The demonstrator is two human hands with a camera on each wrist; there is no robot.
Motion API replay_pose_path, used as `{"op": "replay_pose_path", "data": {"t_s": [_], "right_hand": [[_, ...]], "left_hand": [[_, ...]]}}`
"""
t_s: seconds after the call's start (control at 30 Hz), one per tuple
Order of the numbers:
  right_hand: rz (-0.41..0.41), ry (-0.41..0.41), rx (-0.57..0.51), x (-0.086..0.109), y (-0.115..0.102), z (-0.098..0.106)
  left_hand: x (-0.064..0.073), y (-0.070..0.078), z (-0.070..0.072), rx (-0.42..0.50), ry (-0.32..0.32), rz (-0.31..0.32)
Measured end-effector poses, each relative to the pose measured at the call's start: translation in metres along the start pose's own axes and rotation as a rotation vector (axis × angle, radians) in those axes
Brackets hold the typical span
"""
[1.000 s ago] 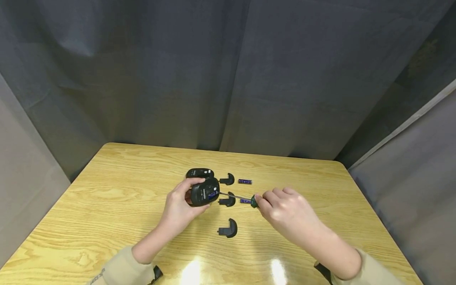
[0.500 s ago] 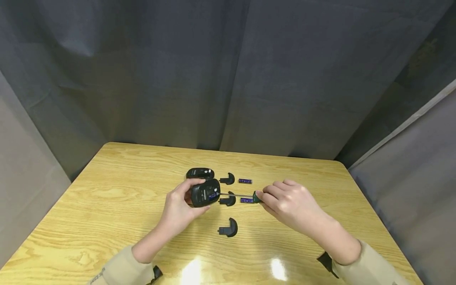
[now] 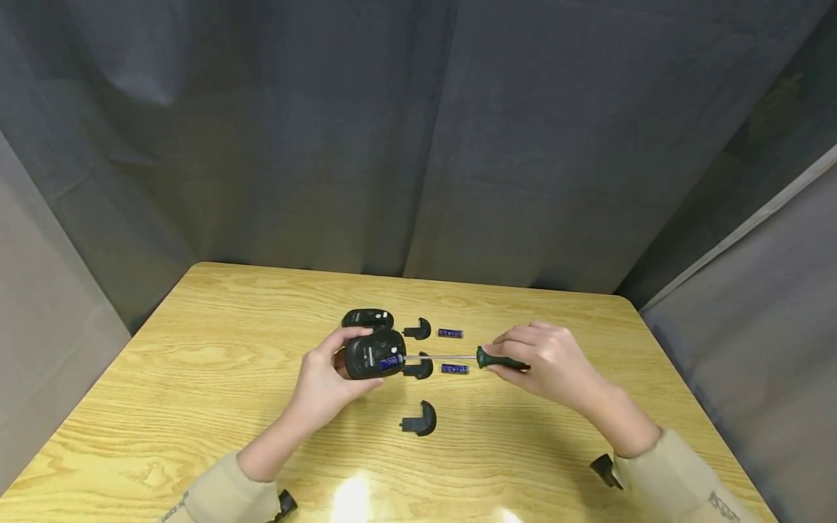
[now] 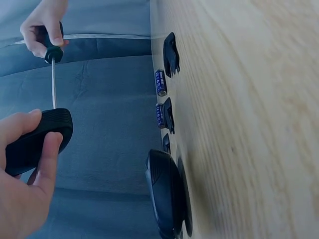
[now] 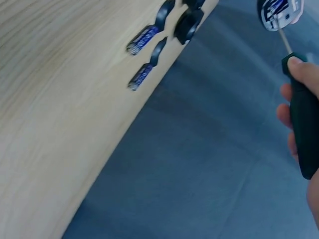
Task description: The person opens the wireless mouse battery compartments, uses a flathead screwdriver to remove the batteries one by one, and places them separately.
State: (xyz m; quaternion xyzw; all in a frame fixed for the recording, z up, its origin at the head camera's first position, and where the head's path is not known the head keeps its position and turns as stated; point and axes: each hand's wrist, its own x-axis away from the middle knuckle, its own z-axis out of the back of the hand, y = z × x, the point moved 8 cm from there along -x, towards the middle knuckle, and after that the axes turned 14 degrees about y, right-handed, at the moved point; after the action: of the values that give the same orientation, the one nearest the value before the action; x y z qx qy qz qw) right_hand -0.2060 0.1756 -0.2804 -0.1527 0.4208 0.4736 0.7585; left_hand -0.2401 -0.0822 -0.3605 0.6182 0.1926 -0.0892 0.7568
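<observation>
My left hand (image 3: 320, 385) grips a black computer mouse (image 3: 358, 359) by its sides, with its underside facing up and raised over the table. A purple battery (image 3: 389, 362) lies in the mouse's uncovered compartment. With my right hand (image 3: 549, 363) I hold a screwdriver (image 3: 500, 359) by its dark green handle, thumb along the handle in the right wrist view. Its thin metal shaft (image 3: 445, 357) runs level to the left, and the tip meets the battery's right end. In the left wrist view, the mouse (image 4: 30, 149) hides the screwdriver's tip.
Behind the held mouse lies a second black mouse (image 3: 368, 318), underside up. Three black battery covers, the nearest cover (image 3: 421, 420) toward me, form a column on the wooden table (image 3: 261, 349). Two purple batteries, a far battery (image 3: 450, 333) and a nearer battery (image 3: 455, 369), lie to their right.
My right hand has moved right and away from me, turning so that more of the screwdriver's handle shows. The held mouse has shifted slightly left, and its battery shows more fully.
</observation>
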Motion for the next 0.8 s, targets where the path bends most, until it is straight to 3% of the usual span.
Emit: {"op": "replay_pose_path", "data": {"t_s": [0.4, 0.8], "right_hand": [[-0.119, -0.015, -0.103, 0.021, 0.024, -0.008], [-0.273, -0.028, -0.160, 0.037, 0.035, -0.019]], "left_hand": [[0.000, -0.010, -0.004, 0.077, -0.072, 0.157], [0.003, -0.015, -0.008, 0.167, -0.124, 0.212]]}}
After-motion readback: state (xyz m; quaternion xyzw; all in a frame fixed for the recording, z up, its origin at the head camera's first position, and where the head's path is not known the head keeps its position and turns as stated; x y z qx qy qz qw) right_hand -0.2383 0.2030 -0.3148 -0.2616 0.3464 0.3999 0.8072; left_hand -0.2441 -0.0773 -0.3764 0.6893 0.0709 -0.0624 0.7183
